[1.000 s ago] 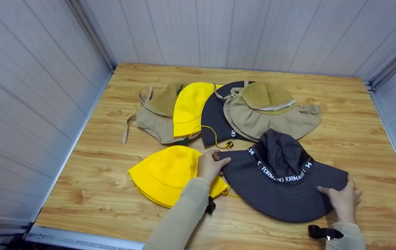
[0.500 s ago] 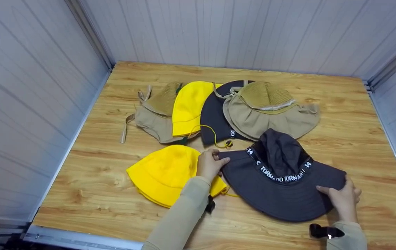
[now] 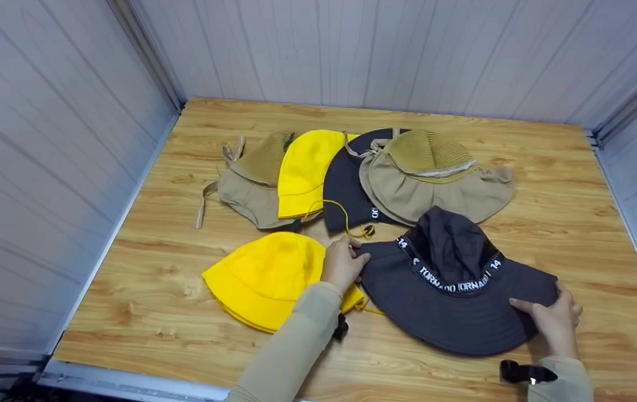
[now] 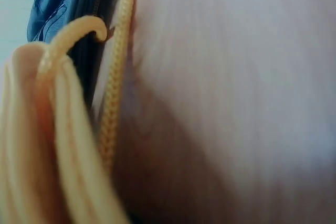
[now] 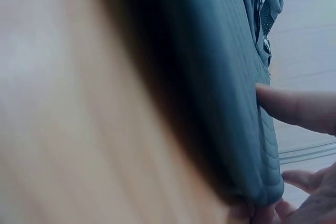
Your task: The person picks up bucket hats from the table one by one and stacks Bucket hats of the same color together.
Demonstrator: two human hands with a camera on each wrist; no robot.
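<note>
A dark grey wide-brimmed bucket hat (image 3: 458,318) with a lettered band lies at the front right in the head view. My left hand (image 3: 343,262) pinches the left end of its brim, thumb on top. At the brim's right end, my right hand (image 3: 554,321) grips with the thumb above and fingers beneath; the right wrist view shows the thumb (image 5: 299,106) on the brim. A yellow bucket hat (image 3: 268,279) lies under my left forearm, partly covered by it. Its folded edge (image 4: 79,145) and yellow cord (image 4: 116,72) fill the left side of the left wrist view.
Behind, an overlapping row of hats crosses the wooden table (image 3: 145,290): a tan hat with ties (image 3: 251,192), a yellow hat (image 3: 307,173), a dark hat (image 3: 346,190) and another tan hat (image 3: 430,184). A yellow cord with a toggle (image 3: 368,230) trails forward. Pale panels (image 3: 351,50) wall three sides.
My left hand has shifted very slightly at the brim's left end. Both hands keep their hold, and the dark hat stays nearly in place.
</note>
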